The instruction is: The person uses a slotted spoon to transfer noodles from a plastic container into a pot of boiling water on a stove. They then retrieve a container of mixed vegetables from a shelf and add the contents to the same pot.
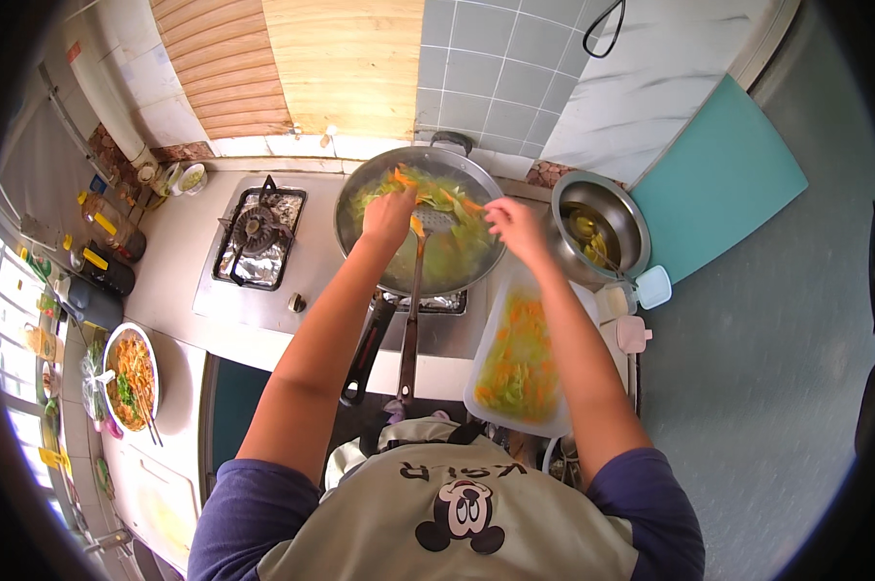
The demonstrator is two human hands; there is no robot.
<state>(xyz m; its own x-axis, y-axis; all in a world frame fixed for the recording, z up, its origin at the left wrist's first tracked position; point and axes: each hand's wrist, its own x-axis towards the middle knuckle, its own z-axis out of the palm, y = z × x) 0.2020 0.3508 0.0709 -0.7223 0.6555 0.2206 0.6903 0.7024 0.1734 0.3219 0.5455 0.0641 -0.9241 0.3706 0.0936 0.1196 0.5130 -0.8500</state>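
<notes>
A large steel wok [347, 218] stands on the right burner, with chopped green vegetables and orange carrot strips [452, 250] in liquid. Over its left part is my left hand [390, 218], fingers pointing down at the vegetables; its fingertips are hard to make out. My right hand [509, 221] hovers at the wok's right rim, fingers curled and partly spread, close to a carrot strip. A perforated metal skimmer [419, 287] lies in the wok, its handle reaching over the counter edge towards me, beside the wok's black handle [371, 348]. Beneath my right forearm, a translucent plastic tray [482, 407] holds more cut vegetables.
Right of the wok stands a deep steel pot [637, 210] with oil-like liquid, near small lidded containers [632, 334]. A second burner [256, 231] is at left. Farther left are bottles [111, 236] and a white bowl [154, 363] of shredded food with chopsticks.
</notes>
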